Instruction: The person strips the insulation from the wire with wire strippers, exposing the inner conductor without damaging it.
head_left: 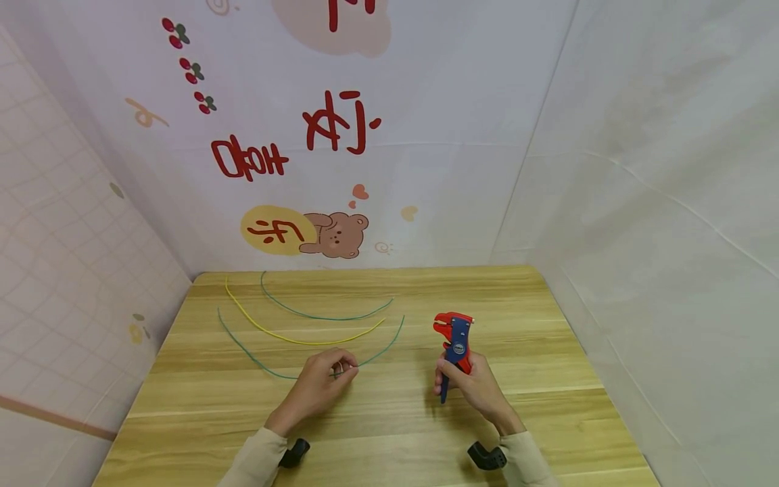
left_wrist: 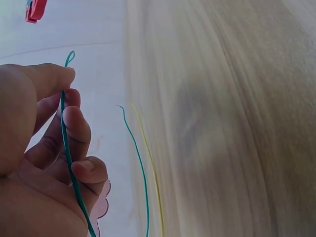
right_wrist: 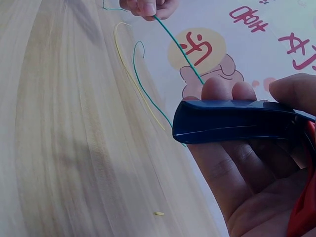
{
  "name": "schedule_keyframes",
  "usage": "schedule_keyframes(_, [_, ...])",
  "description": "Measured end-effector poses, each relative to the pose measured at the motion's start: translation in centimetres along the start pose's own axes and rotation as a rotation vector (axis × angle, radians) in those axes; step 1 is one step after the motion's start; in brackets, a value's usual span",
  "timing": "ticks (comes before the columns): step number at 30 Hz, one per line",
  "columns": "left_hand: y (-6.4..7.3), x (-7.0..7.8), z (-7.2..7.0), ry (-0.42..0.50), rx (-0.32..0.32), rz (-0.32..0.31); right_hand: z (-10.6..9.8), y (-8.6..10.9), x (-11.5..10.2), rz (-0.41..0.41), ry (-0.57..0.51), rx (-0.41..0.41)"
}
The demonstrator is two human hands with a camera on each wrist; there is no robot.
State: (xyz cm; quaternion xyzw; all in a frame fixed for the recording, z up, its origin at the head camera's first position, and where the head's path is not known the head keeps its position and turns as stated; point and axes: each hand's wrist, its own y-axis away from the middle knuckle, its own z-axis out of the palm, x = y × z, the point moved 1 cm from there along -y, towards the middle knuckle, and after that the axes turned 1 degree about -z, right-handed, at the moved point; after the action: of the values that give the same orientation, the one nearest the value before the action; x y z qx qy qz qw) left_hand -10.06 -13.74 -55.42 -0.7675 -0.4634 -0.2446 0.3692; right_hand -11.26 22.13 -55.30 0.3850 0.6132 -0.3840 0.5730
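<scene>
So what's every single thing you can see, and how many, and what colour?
Held wire: one, green, in the left hand
Far wire: one, green, near the table's back edge
Middle wire: one, yellow, between the green ones
Wire stripper: one, red and blue, in the right hand
Tiny piece: one, yellow, on the table
Table: one, wood-coloured, under the hands
Bear print: one, brown, back wall
Cherry prints: three pairs, red, back wall
Walls: three, white, around the table
Wrist cameras: two, black, at the wrists
Sleeves: two, beige, on the arms
Left hand, right hand: one each
</scene>
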Motion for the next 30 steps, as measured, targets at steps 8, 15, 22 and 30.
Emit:
schedule_keyframes(8, [-0.4, 0.6, -0.7, 0.003, 0.023, 0.037, -0.2, 0.0, -0.3, -0.007, 0.013, 0.013])
schedule_keyframes(15, [-0.5, 1.3, -1.6, -0.006, 0.054, 0.07, -0.3, 0.0, -0.4, -0.022, 0.013, 0.006])
schedule_keyframes(22, [-0.5, 2.0, -2.1, -0.015, 0.098, 0.13, -0.4, -0.2, -0.5, -0.035, 0.005, -0.005])
schedule_keyframes(30, [-0.6, 2.5, -2.8, 0.009, 0.097, 0.14, -0.5, -0.4, -0.7, -0.046, 0.003, -0.017])
